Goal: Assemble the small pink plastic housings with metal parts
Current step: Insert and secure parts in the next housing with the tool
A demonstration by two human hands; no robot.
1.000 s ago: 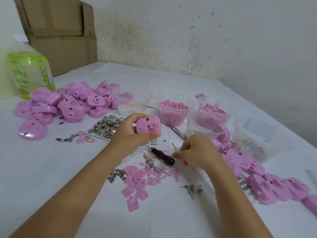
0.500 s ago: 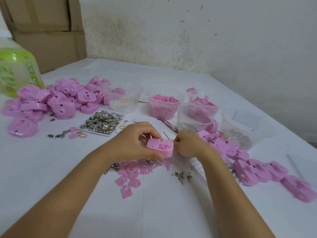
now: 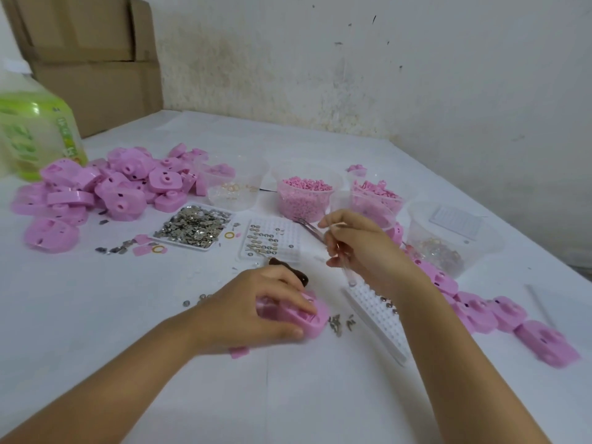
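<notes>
Pink housing [image 3: 309, 320] lies low at centre frame on the table [image 3: 128, 315], the left hand [image 3: 253, 312] curled over it. Right hand [image 3: 362, 251] pinches a thin pale tool [image 3: 348, 274] just above. Likely fitting metal parts; next comes a careful pick from the gridded tray [image 3: 288, 227].

A stained, scuffed white wall [image 3: 384, 75] rises behind the white-covered table [image 3: 96, 315], cardboard boxes [image 3: 89, 59] stacked left.

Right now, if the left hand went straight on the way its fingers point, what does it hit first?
Left hand, gripping the pink housing, points right: first the loose metal parts beside it, then likely the white grid tray. All seem to sit at table level.
</notes>
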